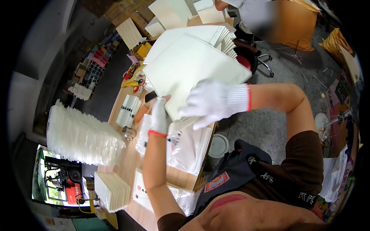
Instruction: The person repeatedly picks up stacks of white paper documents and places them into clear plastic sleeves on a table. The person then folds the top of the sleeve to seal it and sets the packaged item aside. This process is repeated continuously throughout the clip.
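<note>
bare tabletop [129, 165] leaves passage between plastic stack [83, 134] and packets [189, 154], white boards [185, 69] blocking beyond.

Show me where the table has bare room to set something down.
Bare table shows between the tall plastic-wrapped stack and the bagged pile, below the clear jar in the picture; a smaller strip lies below that pile. It is crowded around the white boards, scissors, left hand and right hand.

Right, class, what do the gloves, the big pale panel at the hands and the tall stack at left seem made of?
Gloves: probably knitted cotton or similar yarn, matte white; the right cuff looks ribbed.
Panel: perhaps paperboard or thin board, smooth, fairly matte; it looks flat and crisp-edged.
Tall stack: likely clear plastic film outside, judging by crinkled, glossy highlights.
</note>
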`<state>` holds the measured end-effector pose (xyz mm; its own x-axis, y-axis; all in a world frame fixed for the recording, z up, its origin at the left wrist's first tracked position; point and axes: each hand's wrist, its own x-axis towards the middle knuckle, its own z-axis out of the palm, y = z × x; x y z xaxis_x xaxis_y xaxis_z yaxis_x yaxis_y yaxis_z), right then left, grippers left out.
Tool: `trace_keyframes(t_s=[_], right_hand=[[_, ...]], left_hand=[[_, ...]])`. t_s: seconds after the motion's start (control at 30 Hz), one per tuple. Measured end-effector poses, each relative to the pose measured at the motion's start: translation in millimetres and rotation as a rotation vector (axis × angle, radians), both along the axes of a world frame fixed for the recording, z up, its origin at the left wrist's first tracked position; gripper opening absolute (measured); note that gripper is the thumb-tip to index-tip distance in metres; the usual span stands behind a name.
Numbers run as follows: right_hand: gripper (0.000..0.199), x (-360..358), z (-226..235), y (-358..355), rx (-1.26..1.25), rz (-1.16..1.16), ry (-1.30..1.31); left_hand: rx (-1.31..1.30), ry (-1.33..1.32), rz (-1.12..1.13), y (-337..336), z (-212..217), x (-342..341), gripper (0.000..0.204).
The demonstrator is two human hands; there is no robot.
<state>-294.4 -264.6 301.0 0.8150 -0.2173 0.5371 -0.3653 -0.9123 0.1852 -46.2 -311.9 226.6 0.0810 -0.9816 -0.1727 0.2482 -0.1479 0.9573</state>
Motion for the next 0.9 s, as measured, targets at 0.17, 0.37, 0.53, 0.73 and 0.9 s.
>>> trace_keyframes(t_s=[0.17,0.37,0.53,0.73,0.9], right_hand=[[0.048,-54.5,-41.6,-44.2,0.837,-0.338,-0.401],[0.058,26.6,-79.9,-11.8,0.823,0.007,-0.626],[0.035,44.4,-103.1,-1.9,0.788,-0.168,-0.836],[0.032,-7.8,-114.3,-7.0,0.415,-0.277,-0.274],[0.026,5.2,-114.6,-8.1,0.333,-0.214,0.422]], left_hand=[[0.013,-0.226,-0.362,35.7,49.9,55.0,0.031],[-0.532,-1.043,-0.147,88.4,56.5,-14.4,0.04],[-0.68,-1.434,-0.208,104.2,-16.7,-43.7,0.092],[-0.233,0.186,0.005,81.6,-43.3,49.8,0.055],[-0.336,-0.088,-0.113,89.1,-1.8,88.4,0.048]])
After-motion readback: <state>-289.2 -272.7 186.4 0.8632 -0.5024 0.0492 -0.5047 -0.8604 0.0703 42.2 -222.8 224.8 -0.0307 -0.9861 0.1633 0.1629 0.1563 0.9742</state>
